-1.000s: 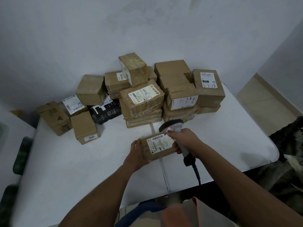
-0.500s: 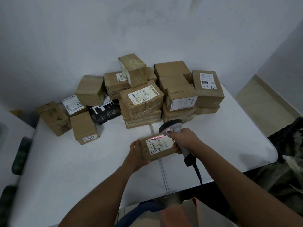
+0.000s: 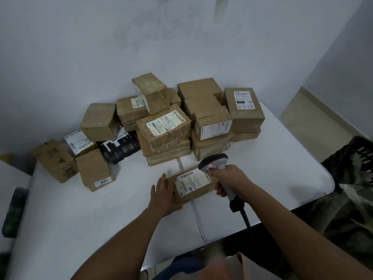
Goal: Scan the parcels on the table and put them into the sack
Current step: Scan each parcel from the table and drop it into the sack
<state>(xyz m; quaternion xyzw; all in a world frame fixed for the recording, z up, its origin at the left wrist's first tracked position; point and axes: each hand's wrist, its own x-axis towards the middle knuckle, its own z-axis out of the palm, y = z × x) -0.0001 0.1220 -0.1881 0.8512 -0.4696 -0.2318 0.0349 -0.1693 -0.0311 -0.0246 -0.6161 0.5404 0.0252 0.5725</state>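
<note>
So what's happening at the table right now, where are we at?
A person is scanning parcels. The right hand grips a handheld scanner, aimed down at the label of a small parcel lying on the white table. The left hand lies flat on that parcel's left end, steadying it. No scan light shows on the label. Behind it a pile of parcels waits against the wall. A dark crate sits off the table's right edge; I can't make out the sack clearly.

head view | faces forward-down | near table [image 3: 80, 209] | wall [image 3: 101, 47] behind
</note>
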